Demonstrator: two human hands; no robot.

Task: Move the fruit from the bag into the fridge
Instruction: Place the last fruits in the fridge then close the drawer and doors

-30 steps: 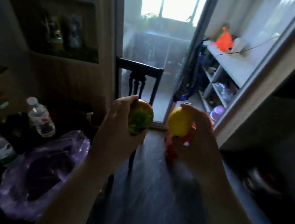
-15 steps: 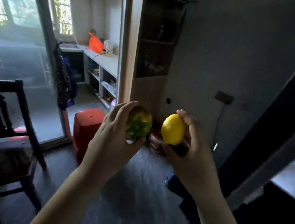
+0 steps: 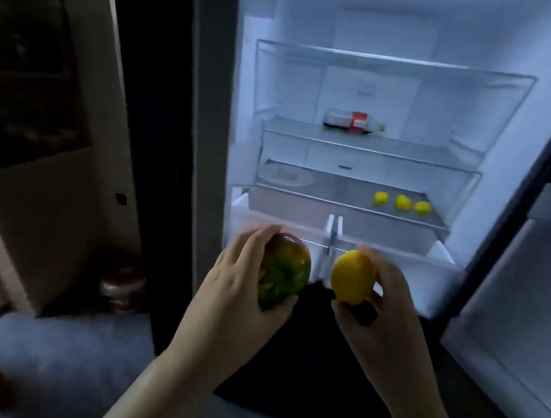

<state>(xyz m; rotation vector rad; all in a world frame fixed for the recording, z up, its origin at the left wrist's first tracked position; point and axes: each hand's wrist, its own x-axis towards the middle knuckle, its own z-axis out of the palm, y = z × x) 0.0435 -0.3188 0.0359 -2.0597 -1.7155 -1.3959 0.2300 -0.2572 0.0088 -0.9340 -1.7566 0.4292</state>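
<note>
A dim room with a grey floor, and straight ahead an open fridge (image 3: 246,140), lit inside and mostly bare. A bottle (image 3: 353,120) lies on its side on an upper shelf. On the lower shelf (image 3: 335,188) a pale plate (image 3: 285,176) sits at the left and three small lemons (image 3: 402,202) sit in a row at the right.

Both hands are raised in front of the bottom drawers (image 3: 381,232), outside the fridge, each with one fruit. The left hand (image 3: 238,288) has its grip curled round a green and orange mango (image 3: 285,272), fingers over the top. The right hand (image 3: 388,310) has its grip wrapped round the side of a yellow lemon (image 3: 352,277), fingertips at its top. The two fruits are near each other but apart. The bag is not in view.

The mango looks the heavier, smooth-skinned and probably soft enough to bruise, so a full hold round its broad middle suits it. It should be laid down, not dropped. The lemon looks light, firm and tough, and a fingertip hold is enough. It is round, though, and will likely roll on the smooth shelf, so setting it against the three small lemons seems sensible.
</note>
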